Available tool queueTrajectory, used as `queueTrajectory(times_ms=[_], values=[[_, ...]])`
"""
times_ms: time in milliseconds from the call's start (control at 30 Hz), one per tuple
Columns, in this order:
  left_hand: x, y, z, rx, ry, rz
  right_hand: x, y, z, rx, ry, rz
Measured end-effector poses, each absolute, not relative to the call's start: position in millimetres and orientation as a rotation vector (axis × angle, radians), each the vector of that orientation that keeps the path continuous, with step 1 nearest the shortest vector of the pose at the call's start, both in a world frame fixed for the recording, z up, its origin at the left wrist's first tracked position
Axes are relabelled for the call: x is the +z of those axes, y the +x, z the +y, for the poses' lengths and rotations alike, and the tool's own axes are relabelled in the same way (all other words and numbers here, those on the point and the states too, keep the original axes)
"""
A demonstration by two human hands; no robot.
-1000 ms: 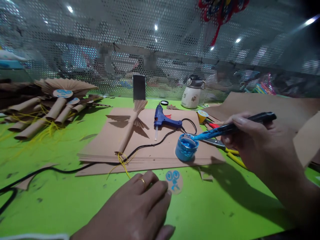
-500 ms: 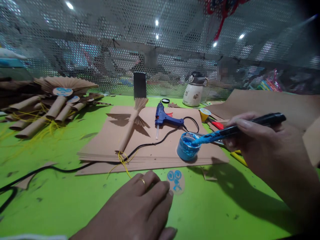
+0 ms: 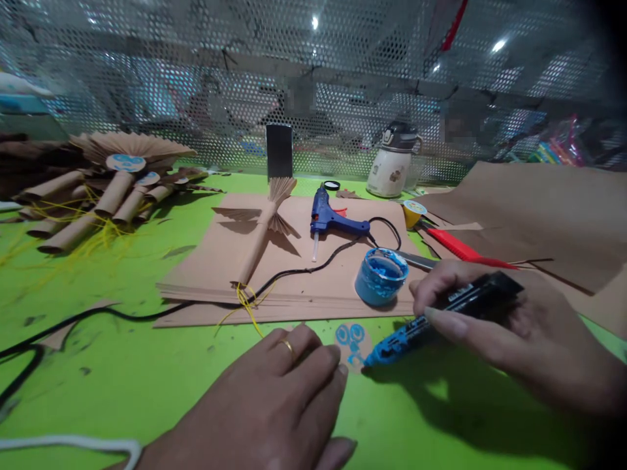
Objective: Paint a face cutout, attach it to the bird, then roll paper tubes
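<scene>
My right hand (image 3: 490, 333) grips a black marker pen (image 3: 441, 316) whose lower end is coated in blue paint. The pen's tip meets the right edge of a small brown paper oval (image 3: 353, 346) that bears blue swirls and marks. My left hand (image 3: 279, 398), with a gold ring, lies palm down on the green table, thumb apart, fingertips at the oval's left edge. Behind the oval stands an open glass jar of blue paint (image 3: 379, 287), smeared round its rim, on stacked brown paper (image 3: 196, 284).
A blue glue gun (image 3: 337, 222) and its black cord (image 3: 284, 277) lie on the stack, beside a paper figure (image 3: 259, 238) with pleated wings. More paper figures (image 3: 117, 183) crowd the left. A phone (image 3: 279, 151), a white bottle (image 3: 390, 170) and a red-handled cutter (image 3: 460, 247) are further back.
My right hand has brought the pen out of the paint jar, down and toward me to the oval's edge. My left hand has stayed beside the oval. The view has shifted slightly.
</scene>
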State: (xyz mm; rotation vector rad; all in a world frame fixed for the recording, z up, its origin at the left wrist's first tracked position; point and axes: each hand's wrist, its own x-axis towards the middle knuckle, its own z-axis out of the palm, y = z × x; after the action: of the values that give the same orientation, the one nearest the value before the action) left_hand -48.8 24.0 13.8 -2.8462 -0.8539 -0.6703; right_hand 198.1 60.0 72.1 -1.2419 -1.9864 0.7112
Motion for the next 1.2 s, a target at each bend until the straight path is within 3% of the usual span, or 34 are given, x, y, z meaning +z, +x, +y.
queueTrajectory(times_ms=[1200], values=[[9,-49,27,-0.687,-2.849,-0.857,64,192,60,0.712,-1.235,-2.062]])
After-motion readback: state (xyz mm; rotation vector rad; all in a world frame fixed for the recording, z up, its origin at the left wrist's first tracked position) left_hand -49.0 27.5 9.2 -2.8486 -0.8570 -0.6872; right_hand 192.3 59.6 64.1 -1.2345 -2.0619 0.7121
